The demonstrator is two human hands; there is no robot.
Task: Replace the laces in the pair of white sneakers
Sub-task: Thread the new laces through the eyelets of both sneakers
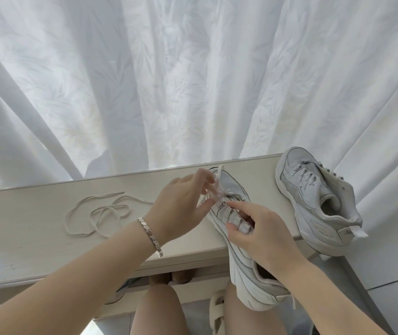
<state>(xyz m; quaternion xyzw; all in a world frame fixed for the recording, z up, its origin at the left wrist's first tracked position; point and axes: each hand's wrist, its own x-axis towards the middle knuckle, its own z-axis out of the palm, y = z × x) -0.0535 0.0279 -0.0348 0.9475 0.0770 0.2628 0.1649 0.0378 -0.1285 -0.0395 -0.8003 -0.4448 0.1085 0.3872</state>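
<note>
One white sneaker (241, 257) lies across the table's front edge, heel toward me and toe pointing away. My left hand (181, 204) pinches a white lace (217, 180) that rises from the sneaker's front eyelets. My right hand (260, 230) rests on the tongue and lace rows, fingers pressing there. The second white sneaker (318, 201) sits on the table's right end, laced, its opening facing me. A loose white lace (96, 213) lies curled on the tabletop to the left.
The pale wooden table (36, 238) stands against a white curtain (193, 81). My bare knees and a white sandal (217, 310) show below the table edge. A silver bracelet (151, 234) circles my left wrist.
</note>
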